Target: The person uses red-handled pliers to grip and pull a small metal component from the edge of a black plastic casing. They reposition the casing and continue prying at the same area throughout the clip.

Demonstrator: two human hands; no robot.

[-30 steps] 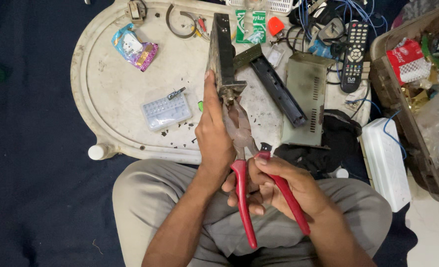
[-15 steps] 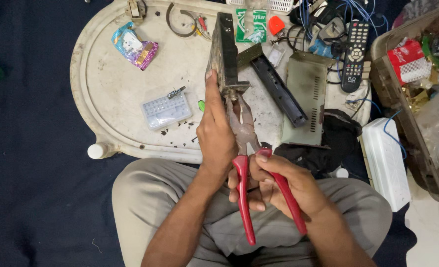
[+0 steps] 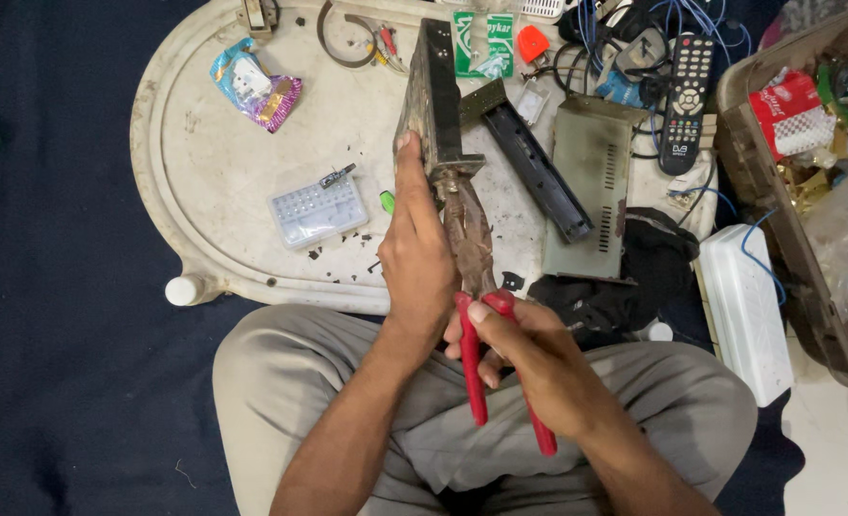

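Now the right hand point(image 3: 529, 368) has squeezed the red pliers point(image 3: 486, 325) nearly shut on the metal casing point(image 3: 434, 105), which the left hand point(image 3: 419, 253) steadies just beside it.

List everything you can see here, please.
tray: one, cream, on dark cloth
metal case: one, dark, upright, in left hand
pliers: one, red handles, nose at case
screw box: one, clear, on tray
packet: one, blue-pink, tray's far left
grey cover: one, tray's right
black strip: one, beside cover
remote: one, black, far right
white box: one, right
bin: one, brown, right edge
left hand: on case
right hand: on pliers' handles
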